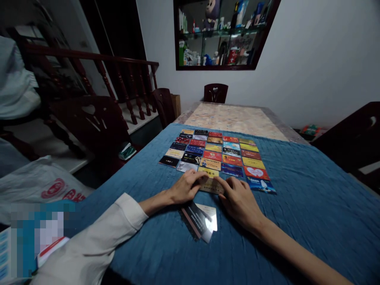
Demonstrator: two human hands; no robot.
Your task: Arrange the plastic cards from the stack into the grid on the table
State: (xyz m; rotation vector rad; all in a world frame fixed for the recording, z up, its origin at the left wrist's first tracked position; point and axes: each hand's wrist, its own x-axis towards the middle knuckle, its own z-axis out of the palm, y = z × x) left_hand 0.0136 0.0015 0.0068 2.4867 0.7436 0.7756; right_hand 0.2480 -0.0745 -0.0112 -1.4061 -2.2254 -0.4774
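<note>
Blue cloth [297,206]: quilted, crinkled cover over the bench, filling the lower half of the frame.
Loose stack [199,221]: a few dark and silvery cards fanned low centre, just below both hands, untouched.
Left hand [185,187]: white sleeve pushed back, fingers [198,177] together and pressed flat on the tan card's left end.
Right hand [239,198]: bare forearm, fingers curled onto the same card's right end; neither hand is clamped around it.
Tan card [211,185]: flat on the cloth, centre frame, at the near edge of the grid, partly hidden by both hands.
Handling: I'd judge it light, thin, stiff and slick; on soft cloth it should lift best by pinching a short edge or a corner.
Card grid [219,154]: rows of coloured cards laid edge to edge, just beyond the hands.
Bare bench top [234,118]: pale patterned surface past the cloth.
Chair [215,93]: dark wood, at the far end.
Wall cabinet [222,35]: upper centre, crowded with bottles.
</note>
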